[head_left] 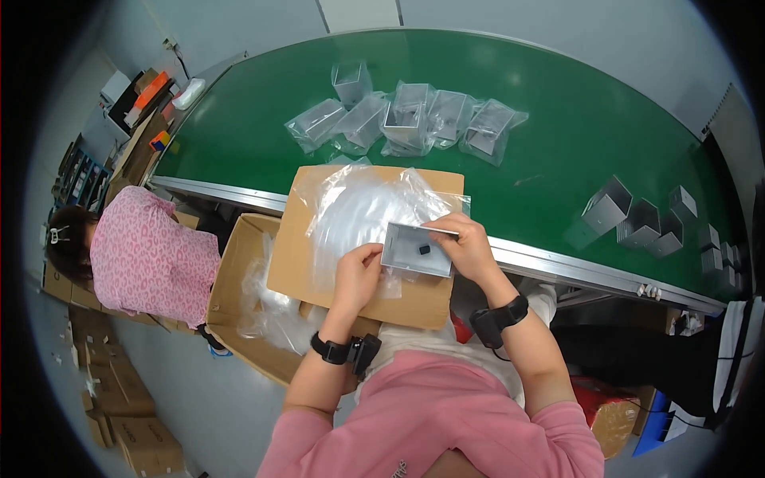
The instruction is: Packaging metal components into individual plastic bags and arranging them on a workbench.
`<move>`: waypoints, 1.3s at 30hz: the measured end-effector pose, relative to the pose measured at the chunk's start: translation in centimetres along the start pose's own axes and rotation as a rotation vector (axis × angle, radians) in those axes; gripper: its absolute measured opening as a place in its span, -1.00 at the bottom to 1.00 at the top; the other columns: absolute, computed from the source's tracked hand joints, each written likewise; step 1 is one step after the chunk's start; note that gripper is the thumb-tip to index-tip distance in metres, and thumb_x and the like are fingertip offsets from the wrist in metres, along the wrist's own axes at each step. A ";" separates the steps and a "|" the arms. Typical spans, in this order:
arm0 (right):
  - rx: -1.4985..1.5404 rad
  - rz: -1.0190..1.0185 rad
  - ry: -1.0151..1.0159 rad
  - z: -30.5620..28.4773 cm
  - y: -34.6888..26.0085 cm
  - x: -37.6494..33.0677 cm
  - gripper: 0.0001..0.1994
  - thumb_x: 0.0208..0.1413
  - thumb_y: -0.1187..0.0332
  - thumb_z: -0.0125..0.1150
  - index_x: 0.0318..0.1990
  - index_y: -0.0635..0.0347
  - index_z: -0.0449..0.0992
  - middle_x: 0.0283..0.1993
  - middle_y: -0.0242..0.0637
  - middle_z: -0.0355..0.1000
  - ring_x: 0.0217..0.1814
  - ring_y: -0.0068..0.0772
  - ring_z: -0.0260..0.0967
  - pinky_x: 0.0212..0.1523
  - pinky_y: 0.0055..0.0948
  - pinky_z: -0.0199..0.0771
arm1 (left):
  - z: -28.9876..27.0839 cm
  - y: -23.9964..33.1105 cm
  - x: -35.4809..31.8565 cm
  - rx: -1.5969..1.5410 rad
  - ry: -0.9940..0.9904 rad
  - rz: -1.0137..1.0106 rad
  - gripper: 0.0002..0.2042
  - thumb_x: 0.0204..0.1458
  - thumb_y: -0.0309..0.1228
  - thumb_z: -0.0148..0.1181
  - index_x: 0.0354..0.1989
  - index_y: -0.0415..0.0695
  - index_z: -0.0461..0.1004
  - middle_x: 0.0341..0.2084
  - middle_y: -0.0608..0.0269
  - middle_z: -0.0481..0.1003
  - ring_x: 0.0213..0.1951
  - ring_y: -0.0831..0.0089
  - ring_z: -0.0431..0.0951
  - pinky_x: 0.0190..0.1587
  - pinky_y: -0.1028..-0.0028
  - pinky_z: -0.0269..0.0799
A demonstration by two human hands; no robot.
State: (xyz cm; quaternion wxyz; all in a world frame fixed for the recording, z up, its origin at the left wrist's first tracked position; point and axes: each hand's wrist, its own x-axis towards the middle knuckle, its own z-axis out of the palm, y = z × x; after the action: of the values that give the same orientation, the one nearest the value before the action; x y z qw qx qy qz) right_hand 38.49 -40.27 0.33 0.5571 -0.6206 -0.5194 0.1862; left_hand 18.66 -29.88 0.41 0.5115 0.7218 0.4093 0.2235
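A small grey open-topped box with thin walls is held above a stack of clear plastic bags. A small black square piece shows inside it. My right hand grips the box's upper right wall, fingers folded over the edge. At the box's left end, my left hand is closed with its fingertips pinched against the edge. The bags lie on a flat cardboard sheet in front of me. Clear film shows just below the box.
Several bagged grey boxes stand far back on the green table. Unbagged grey boxes sit at the right. An open carton with clear plastic bags stands at my left. A person in pink bends over at far left.
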 end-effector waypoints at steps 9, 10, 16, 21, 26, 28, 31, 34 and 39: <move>-0.025 -0.137 -0.006 0.2 1.2 -0.6 -0.78 -0.06 0.58 0.25 -0.22 0.14 0.63 -0.26 -0.29 0.55 -0.13 -0.29 0.44 -0.10 -0.37 0.42 | 0.1 -0.1 0.3 -0.200 0.055 0.020 -0.90 0.06 -0.60 0.10 -0.26 -0.27 0.48 -0.56 0.42 0.42 -0.54 0.70 0.37 -0.45 0.65 0.31; -0.023 -0.139 0.008 0.1 1.1 -0.6 -0.78 -0.06 0.58 0.25 -0.22 0.14 0.63 -0.26 -0.29 0.55 -0.13 -0.29 0.44 -0.10 -0.37 0.42 | 0.1 -0.2 0.5 -0.192 0.047 0.028 -0.90 0.06 -0.60 0.10 -0.26 -0.27 0.48 -0.56 0.42 0.42 -0.54 0.70 0.37 -0.45 0.65 0.31; 0.011 -0.225 -0.047 -0.2 0.6 -1.0 -0.78 -0.07 0.58 0.27 -0.23 0.11 0.64 -0.27 -0.30 0.55 -0.14 -0.29 0.44 -0.08 -0.37 0.40 | 0.9 1.6 0.4 -0.071 0.075 0.101 -0.89 0.04 -0.58 0.13 -0.26 -0.26 0.52 -0.56 0.45 0.39 -0.50 0.71 0.33 -0.44 0.65 0.28; -0.003 -0.200 0.037 -0.1 1.1 -1.5 -0.79 -0.06 0.57 0.25 -0.23 0.14 0.63 -0.25 -0.28 0.55 -0.14 -0.27 0.44 -0.10 -0.37 0.42 | 1.6 1.9 0.1 0.132 0.275 0.310 -0.88 0.04 -0.53 0.18 -0.27 -0.28 0.56 -0.55 0.34 0.46 -0.50 0.62 0.38 -0.40 0.57 0.34; 0.055 -0.134 0.088 -0.3 1.2 -1.6 -0.79 -0.05 0.54 0.23 -0.21 0.13 0.62 -0.22 -0.25 0.55 -0.15 -0.19 0.44 -0.06 -0.35 0.40 | 1.6 2.0 0.0 0.111 0.248 0.268 -0.88 0.06 -0.50 0.18 -0.28 -0.29 0.56 -0.51 0.30 0.50 -0.48 0.63 0.41 -0.39 0.58 0.36; 0.069 -0.146 0.049 -0.4 1.2 -1.6 -0.79 -0.05 0.55 0.21 -0.21 0.14 0.61 -0.21 -0.24 0.55 -0.16 -0.18 0.44 -0.05 -0.34 0.40 | 1.6 1.9 0.1 0.055 0.194 0.199 -0.87 0.08 -0.50 0.18 -0.28 -0.30 0.56 -0.50 0.31 0.51 -0.47 0.64 0.42 -0.39 0.58 0.36; -0.089 -0.180 0.054 -0.3 1.2 -1.6 -0.78 -0.06 0.56 0.25 -0.20 0.17 0.61 -0.24 -0.24 0.55 -0.15 -0.23 0.45 -0.09 -0.36 0.42 | 1.3 1.7 0.3 -0.117 0.143 0.180 -0.87 0.11 -0.47 0.18 -0.26 -0.28 0.55 -0.47 0.37 0.50 -0.44 0.66 0.42 -0.35 0.61 0.35; -0.183 -0.080 0.063 -0.3 1.1 -1.8 -0.78 -0.05 0.55 0.26 -0.20 0.16 0.61 -0.24 -0.24 0.55 -0.16 -0.22 0.44 -0.09 -0.36 0.42 | 0.8 2.2 -0.1 -0.266 0.147 0.194 -0.87 0.12 -0.46 0.18 -0.24 -0.25 0.54 -0.44 0.42 0.49 -0.40 0.69 0.41 -0.31 0.64 0.33; -0.078 -0.142 0.100 -0.3 1.2 -1.8 -0.81 -0.02 0.49 0.26 -0.20 0.16 0.61 -0.26 -0.24 0.55 -0.16 -0.21 0.44 -0.09 -0.32 0.41 | 0.5 2.1 -0.1 -0.185 0.147 0.147 -0.87 0.12 -0.46 0.18 -0.21 -0.24 0.52 -0.42 0.42 0.49 -0.36 0.70 0.40 -0.26 0.65 0.33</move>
State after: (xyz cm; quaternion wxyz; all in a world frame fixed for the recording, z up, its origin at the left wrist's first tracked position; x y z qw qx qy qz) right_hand 38.52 -41.76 -1.26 0.5695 -0.6121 -0.5405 0.0944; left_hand 19.71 -30.51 2.16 0.5265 0.6813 0.3694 0.3495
